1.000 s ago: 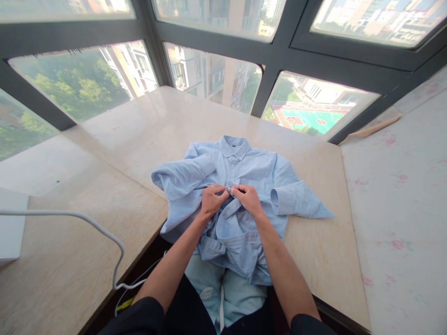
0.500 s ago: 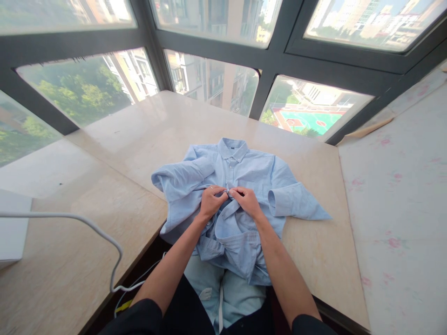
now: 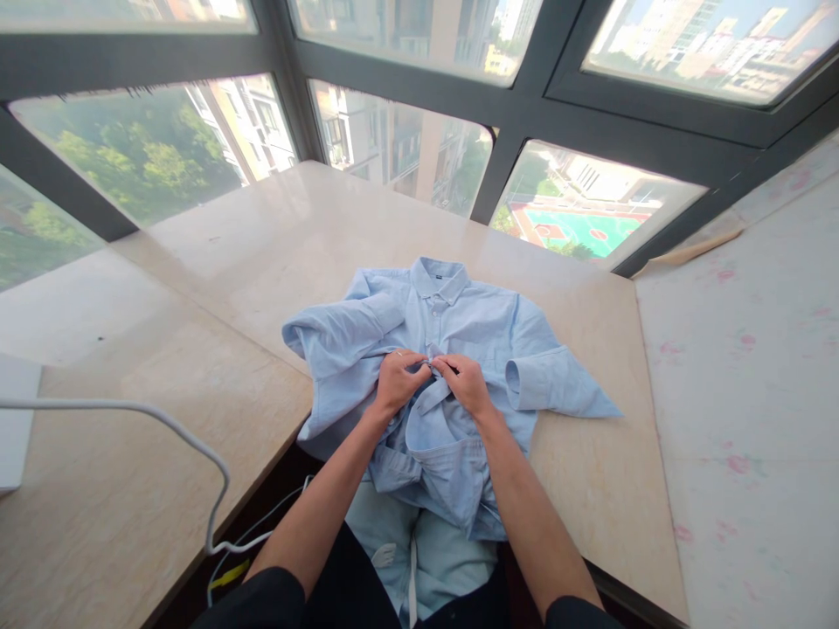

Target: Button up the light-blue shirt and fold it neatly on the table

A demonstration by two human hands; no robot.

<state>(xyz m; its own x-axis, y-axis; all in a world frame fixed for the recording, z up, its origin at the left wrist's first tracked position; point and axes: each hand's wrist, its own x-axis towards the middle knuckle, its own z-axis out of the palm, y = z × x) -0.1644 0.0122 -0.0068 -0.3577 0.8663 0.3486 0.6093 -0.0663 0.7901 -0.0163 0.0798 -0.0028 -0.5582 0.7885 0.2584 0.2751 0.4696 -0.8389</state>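
Ring (image 3: pixel 399 353): thin, on left hand (image 3: pixel 396 383)
Sleeves (image 3: pixel 279 596): black, short
Trousers (image 3: pixel 455 568): pale blue, below left hand and right hand (image 3: pixel 467 383)

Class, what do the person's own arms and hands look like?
Short black sleeves leave both forearms bare. The left hand wears what looks like a thin ring; the right hand shows none. Neither hand is gloved.
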